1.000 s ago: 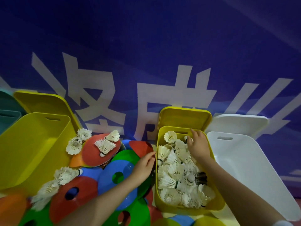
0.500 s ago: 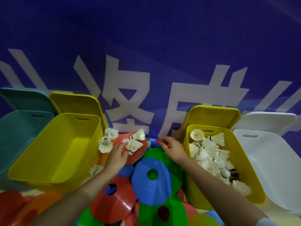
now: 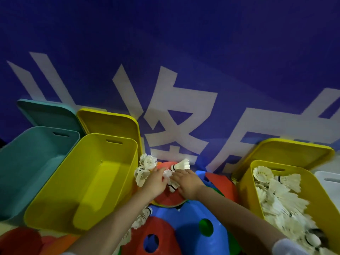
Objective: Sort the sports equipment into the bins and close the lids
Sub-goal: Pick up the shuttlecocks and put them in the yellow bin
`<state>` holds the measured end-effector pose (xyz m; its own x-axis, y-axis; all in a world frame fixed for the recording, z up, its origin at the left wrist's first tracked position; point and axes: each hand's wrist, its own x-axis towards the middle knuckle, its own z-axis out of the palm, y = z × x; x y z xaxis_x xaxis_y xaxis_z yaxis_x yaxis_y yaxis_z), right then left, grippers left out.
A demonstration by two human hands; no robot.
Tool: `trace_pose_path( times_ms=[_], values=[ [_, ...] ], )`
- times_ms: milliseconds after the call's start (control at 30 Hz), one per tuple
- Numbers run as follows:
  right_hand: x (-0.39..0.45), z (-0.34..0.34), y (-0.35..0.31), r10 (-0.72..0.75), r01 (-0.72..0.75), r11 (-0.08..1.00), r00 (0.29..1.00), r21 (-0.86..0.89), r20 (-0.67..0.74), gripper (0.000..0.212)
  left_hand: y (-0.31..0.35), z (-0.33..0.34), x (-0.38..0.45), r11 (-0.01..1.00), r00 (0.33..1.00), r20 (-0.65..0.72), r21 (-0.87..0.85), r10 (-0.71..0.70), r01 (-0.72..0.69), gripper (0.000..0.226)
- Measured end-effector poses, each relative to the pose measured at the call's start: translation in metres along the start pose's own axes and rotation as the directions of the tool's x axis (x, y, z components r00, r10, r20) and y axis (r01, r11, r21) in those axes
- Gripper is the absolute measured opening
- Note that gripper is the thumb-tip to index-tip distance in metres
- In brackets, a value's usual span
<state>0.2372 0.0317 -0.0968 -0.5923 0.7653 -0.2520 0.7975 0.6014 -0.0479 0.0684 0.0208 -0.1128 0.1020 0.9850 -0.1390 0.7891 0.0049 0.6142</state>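
Observation:
Both my hands meet over a red disc cone (image 3: 168, 200) lying between the bins. My left hand (image 3: 156, 182) curls its fingers on a white shuttlecock (image 3: 167, 174) there. My right hand (image 3: 186, 183) covers and grips another shuttlecock (image 3: 172, 187), whose cork end pokes out below the fingers. More shuttlecocks lie close by: a cluster (image 3: 146, 164) against the empty yellow bin (image 3: 92, 181), and one (image 3: 182, 165) just beyond my fingertips. At the right stands a second yellow bin (image 3: 245, 183), holding several shuttlecocks (image 3: 279, 196).
An empty teal bin (image 3: 27, 162) stands left of the empty yellow one, with both lids (image 3: 110, 124) leaning on the blue wall. A white bin (image 3: 329, 181) shows at the far right. Blue (image 3: 191, 229), red (image 3: 161, 225) and green disc cones pile near me, with loose shuttlecocks (image 3: 143, 216).
My right hand left the filled yellow bin and crossed left to the red disc. My left hand moved up onto the same disc. My view turned left, bringing the teal bin in.

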Motion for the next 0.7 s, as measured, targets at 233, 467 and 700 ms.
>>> trace_pose_path(
  times_ms=[233,467,700],
  values=[
    [0.013,0.001,0.032,-0.017,0.041,0.929,0.998,-0.369,0.068,0.058,-0.008,0.023,0.039,0.968,0.979,0.191,0.220,0.076,-0.118,0.058],
    [-0.007,0.003,0.062,-0.096,0.119,0.945,0.991,-0.304,0.091,0.043,-0.003,0.043,0.060,0.998,0.971,0.238,0.064,-0.027,0.012,0.074],
    [-0.031,-0.001,0.071,-0.055,0.040,0.979,0.996,-0.202,-0.072,0.040,0.011,0.057,0.056,0.989,0.981,0.129,-0.019,-0.142,0.145,0.055]
  ],
)
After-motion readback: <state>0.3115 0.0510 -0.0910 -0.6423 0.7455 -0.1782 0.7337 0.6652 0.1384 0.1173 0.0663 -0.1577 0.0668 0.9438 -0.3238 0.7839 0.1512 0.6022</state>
